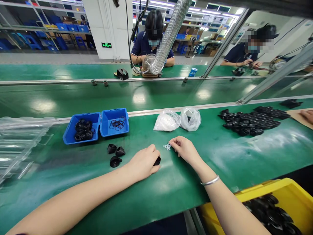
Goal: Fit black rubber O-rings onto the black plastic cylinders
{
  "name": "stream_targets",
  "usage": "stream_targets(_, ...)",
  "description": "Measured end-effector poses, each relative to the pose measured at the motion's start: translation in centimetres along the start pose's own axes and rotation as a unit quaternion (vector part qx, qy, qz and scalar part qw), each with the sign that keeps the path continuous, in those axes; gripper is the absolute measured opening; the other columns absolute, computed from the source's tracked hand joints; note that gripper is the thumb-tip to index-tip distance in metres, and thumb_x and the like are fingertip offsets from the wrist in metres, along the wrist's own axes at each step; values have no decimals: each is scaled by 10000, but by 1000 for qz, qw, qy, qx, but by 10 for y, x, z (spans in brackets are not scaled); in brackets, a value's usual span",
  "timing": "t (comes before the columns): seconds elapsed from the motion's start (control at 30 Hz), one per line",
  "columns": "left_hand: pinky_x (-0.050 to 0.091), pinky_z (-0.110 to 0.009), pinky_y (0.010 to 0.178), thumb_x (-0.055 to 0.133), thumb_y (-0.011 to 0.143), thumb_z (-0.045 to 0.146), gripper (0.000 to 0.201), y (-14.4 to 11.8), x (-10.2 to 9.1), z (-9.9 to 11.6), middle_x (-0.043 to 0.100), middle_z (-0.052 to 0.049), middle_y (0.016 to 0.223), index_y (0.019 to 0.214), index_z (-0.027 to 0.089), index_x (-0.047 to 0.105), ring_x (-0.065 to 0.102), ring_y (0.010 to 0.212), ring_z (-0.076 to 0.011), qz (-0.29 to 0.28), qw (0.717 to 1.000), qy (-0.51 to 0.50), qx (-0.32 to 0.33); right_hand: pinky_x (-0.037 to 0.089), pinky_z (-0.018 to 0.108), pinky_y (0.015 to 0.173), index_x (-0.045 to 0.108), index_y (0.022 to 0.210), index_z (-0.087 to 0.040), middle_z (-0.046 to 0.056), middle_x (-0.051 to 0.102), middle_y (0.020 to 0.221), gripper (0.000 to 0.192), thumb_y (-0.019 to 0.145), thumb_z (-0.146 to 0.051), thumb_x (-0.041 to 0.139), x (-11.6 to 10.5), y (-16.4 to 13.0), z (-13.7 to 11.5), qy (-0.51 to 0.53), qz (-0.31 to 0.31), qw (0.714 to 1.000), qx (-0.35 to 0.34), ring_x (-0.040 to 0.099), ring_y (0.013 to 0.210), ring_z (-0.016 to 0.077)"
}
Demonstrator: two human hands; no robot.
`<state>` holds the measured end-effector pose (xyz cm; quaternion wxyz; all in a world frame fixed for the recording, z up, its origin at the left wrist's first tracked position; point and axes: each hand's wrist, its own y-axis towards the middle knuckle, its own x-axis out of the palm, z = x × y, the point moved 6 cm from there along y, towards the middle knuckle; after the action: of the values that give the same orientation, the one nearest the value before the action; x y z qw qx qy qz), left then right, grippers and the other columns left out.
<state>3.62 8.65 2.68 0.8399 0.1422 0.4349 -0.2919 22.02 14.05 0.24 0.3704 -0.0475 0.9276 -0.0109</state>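
Observation:
My left hand [143,162] rests on the green bench, closed around a small black plastic part [157,161] that shows at its fingertips. My right hand [184,148] lies just to the right, its fingertips pinched at a little pile of tiny white pieces [167,147]. Whether it holds one of them I cannot tell. Three loose black parts [115,154] lie to the left of my left hand.
Two blue bins [97,125] hold black rings. Two clear bags [176,120] sit behind the white pieces. A heap of black parts [251,120] lies at right, a yellow bin [274,202] at lower right, clear trays [19,140] at left. Two people work across the bench.

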Motion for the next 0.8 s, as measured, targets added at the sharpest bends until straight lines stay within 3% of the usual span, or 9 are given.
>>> stream_targets(0.07,532,-311,683,619,838,229,164,-7,-2,-2,546,-52,1008,983,185,557,630,739,-168,1,999,-35,-17,404,248,389,625,788,-192,-19,574,596,266,842,-444,559,0,0,0,6,-5,1000,0,500,359,111)
stream_targets(0.13,508,-244,538,562,879,285,153,-17,3,-5,571,-29,926,985,185,514,615,583,-112,-35,984,-164,-62,401,244,380,621,783,-192,-23,566,590,269,840,-449,567,0,-1,1,13,-9,1000,0,505,356,111)
stream_targets(0.2,457,-204,440,584,872,351,233,-30,12,-6,595,-17,872,988,176,482,569,464,-75,-84,917,-370,-125,397,241,377,622,783,-190,-28,558,580,269,841,-449,573,1,0,2,18,-12,1000,-1,507,351,111)
stream_targets(0.27,484,-216,483,688,803,361,359,-40,20,-4,616,-37,935,1022,164,483,584,487,-68,-103,816,-543,-167,393,241,379,624,781,-189,-34,549,571,269,842,-447,577,1,1,4,22,-14,1000,-4,504,343,109)
stream_targets(0.33,528,-254,608,749,758,345,445,-44,23,-5,615,-70,1044,1079,155,506,635,595,-83,-84,768,-612,-170,391,241,384,628,771,-189,-36,546,569,275,840,-451,588,0,3,5,25,-15,1000,-9,505,340,108)
stream_targets(0.4,535,-285,671,741,772,360,488,-45,25,-9,646,-77,986,1142,141,511,658,639,-111,-65,763,-621,-165,388,245,387,629,755,-186,-36,544,570,296,835,-471,602,-2,3,4,30,-14,999,-16,502,339,107)
stream_targets(0.53,535,-318,682,719,789,367,523,-43,28,-21,639,-16,694,1197,119,505,673,617,-161,-30,807,-573,-141,427,256,443,627,776,-181,-17,573,639,336,861,-503,582,-6,-10,-16,49,2,998,-29,541,385,109)
stream_targets(0.67,549,-337,758,703,780,255,424,-41,29,-26,611,-39,920,1157,169,530,716,754,-185,20,816,-568,-108,459,260,449,646,810,-193,17,595,799,253,902,-419,578,5,-45,-52,107,-20,991,-83,554,423,92)
stream_targets(0.8,536,-342,842,642,800,176,376,-40,31,-22,645,-42,936,1148,172,501,708,866,-191,11,809,-580,-92,483,254,460,654,870,-211,27,572,791,143,933,-299,561,31,-76,-72,96,-38,982,-160,574,523,115)
